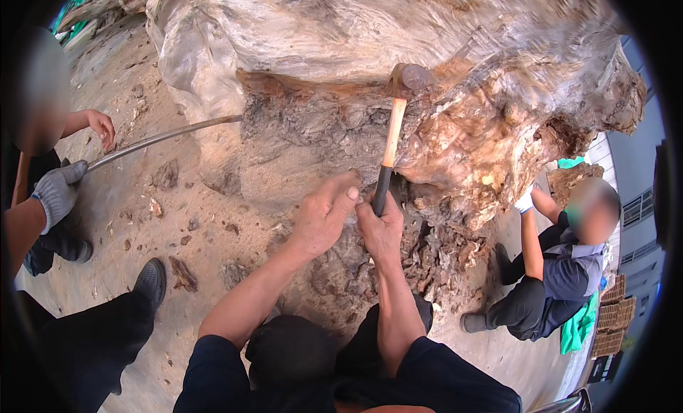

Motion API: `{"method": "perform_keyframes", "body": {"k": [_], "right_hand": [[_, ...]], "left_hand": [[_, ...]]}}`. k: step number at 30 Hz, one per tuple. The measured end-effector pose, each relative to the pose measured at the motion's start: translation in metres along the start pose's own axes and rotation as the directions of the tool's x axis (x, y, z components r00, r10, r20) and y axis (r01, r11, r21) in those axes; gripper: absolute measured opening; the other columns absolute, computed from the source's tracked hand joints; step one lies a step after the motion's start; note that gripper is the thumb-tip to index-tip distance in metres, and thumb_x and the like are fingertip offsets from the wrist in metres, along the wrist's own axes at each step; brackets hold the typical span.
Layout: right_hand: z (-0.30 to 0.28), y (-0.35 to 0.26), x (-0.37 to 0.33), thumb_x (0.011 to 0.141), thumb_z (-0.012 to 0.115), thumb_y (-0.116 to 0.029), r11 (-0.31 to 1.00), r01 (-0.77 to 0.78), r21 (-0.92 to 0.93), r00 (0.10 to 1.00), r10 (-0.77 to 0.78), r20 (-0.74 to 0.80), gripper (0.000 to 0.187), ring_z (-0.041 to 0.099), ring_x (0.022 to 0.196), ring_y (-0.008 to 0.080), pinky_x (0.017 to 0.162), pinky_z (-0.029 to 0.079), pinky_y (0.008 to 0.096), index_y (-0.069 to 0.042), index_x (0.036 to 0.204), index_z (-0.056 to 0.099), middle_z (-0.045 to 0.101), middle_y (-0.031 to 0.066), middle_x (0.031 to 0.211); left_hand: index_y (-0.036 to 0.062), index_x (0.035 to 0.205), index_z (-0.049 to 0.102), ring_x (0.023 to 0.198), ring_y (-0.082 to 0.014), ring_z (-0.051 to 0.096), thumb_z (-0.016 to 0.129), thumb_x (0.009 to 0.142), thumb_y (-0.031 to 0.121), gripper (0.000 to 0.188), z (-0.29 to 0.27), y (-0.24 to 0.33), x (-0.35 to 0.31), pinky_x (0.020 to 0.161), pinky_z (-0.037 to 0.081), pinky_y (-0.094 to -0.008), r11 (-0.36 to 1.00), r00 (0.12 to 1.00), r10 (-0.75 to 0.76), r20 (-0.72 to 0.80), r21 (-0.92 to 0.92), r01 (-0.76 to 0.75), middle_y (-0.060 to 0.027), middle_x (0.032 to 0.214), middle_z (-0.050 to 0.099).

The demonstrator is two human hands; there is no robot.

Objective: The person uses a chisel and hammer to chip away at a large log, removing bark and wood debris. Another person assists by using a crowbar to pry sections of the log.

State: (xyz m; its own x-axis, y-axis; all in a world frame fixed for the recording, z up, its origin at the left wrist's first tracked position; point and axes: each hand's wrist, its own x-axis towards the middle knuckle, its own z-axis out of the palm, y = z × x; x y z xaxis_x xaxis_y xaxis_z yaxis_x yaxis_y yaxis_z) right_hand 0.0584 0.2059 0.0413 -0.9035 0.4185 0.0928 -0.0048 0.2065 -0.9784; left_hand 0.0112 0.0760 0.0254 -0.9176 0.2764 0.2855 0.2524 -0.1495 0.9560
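Note:
My right hand (382,231) grips a hammer (393,132) low on its black-sleeved wooden handle. The rusty hammer head points away from me, in front of a huge pale tree root or stump (320,36). Close beside it on the left, my left hand (321,215) is closed, thumb up and fingers curled toward the right hand. Whatever it may hold is hidden. Dark, crumbly, rotten wood (306,125) fills a hollow in the stump just beyond both hands.
At left, a person's gloved hand (57,192) holds a long metal bar (163,135) whose tip reaches the stump. Another person (569,271) crouches at right, a gloved hand against the wood. Bark chips (183,274) litter the dusty ground around a dark shoe (151,281).

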Motion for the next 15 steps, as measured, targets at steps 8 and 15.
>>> {"method": "perform_keyframes", "body": {"k": [8, 15], "right_hand": [[-0.002, 0.023, 0.013, 0.091, 0.068, -0.006, 0.942, 0.152, -0.300, 0.988, -0.157, 0.009, 0.025, 0.065, 0.095, 0.0121, 0.083, 0.052, 0.0304, 0.002, 0.115, 0.066, 0.076, 0.0107, 0.099], [0.005, 0.036, -0.019, 0.086, 0.076, -0.012, 0.960, 0.077, -0.269, 0.996, -0.084, -0.013, 0.027, 0.070, 0.092, 0.0169, 0.079, 0.054, 0.0337, -0.001, 0.109, 0.069, 0.075, 0.0126, 0.097]], "left_hand": [[-0.0038, 0.128, 0.046, 0.079, -0.0219, 0.070, 0.053, 0.107, 0.028, 0.039, 0.047, 0.017, 0.058, 0.071, 0.056, -0.0346, 0.954, 0.992, -0.070, 0.106, -0.283, 0.097, -0.0136, 0.093, 0.068], [-0.0019, 0.117, 0.043, 0.055, -0.0151, 0.061, 0.046, 0.103, 0.014, 0.021, 0.060, 0.006, 0.037, 0.049, 0.052, -0.0334, 0.993, 0.993, -0.119, 0.017, -0.018, 0.120, -0.0080, 0.078, 0.054]]}}
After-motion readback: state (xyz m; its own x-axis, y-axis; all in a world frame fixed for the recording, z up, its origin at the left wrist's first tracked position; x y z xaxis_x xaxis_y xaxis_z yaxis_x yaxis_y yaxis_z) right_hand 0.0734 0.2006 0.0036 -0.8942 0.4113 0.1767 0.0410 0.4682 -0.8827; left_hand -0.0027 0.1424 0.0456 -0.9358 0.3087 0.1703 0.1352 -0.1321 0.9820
